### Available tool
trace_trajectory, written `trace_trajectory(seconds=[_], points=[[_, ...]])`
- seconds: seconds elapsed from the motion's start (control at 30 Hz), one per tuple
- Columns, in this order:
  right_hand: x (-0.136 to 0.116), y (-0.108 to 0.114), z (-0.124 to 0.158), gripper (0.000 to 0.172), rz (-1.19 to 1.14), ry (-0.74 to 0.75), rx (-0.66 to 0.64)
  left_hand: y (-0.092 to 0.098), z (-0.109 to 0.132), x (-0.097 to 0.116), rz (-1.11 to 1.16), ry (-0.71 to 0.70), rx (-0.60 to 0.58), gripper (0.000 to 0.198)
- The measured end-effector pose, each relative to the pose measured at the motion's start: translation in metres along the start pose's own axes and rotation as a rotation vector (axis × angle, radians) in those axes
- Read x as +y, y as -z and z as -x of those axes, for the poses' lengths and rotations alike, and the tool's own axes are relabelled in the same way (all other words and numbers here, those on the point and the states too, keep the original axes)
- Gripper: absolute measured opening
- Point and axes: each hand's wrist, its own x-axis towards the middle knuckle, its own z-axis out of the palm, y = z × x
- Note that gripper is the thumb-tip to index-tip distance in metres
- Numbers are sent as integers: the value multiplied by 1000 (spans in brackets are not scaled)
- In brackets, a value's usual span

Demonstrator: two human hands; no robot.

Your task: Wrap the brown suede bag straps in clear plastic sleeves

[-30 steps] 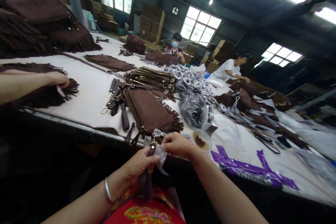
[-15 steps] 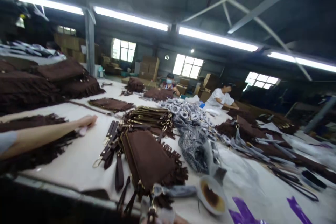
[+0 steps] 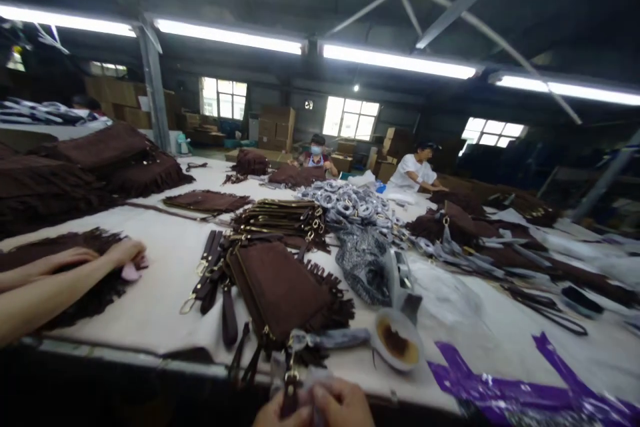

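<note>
At the bottom centre my left hand [image 3: 281,412] is closed on the end of a dark brown leather strap [image 3: 291,387] with a gold clasp. Close beside it my right hand [image 3: 345,404] pinches pale translucent wrapping [image 3: 316,377] around the strap. The lower parts of both hands are cut off by the frame. Just beyond them a brown fringed bag [image 3: 283,287] lies flat, and a grey-wrapped strap [image 3: 343,339] runs from its metal ring. A white bowl [image 3: 414,361] with something brown in it stands to the right.
At the left, a co-worker's hands [image 3: 123,255] rest on brown fringed pieces. Stacked bags [image 3: 280,217], grey-wrapped rings [image 3: 350,203] and purple plastic [image 3: 520,390] cover parts of the white tabletop [image 3: 165,307]. Two people [image 3: 316,150] work across the table.
My hands have come further into view at the bottom with the strap. The co-worker's arm at the left has drawn back leftward, and a second hand shows. The camera view has shifted slightly.
</note>
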Motion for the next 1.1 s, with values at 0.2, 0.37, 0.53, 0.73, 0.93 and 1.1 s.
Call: trace_trajectory(seconds=[0.2,0.37,0.53,0.73,0.93,1.1], points=[[-5,3,24,26,303,59,218,-10,60,-25,-205,-5,58,46],[-3,13,33,28,455,90,140,0,78,13,-328,42,-223,32],[2,5,41,26,475,120,62,-2,66,43,-174,-73,-71,39],[0,-2,43,21,416,102,19,-16,42,31,-129,-343,134,31],[-5,-7,44,14,350,34,7,-11,33,18,-287,-434,313,29],[-5,-7,43,19,294,-2,3,-12,37,15,-317,-435,311,28]])
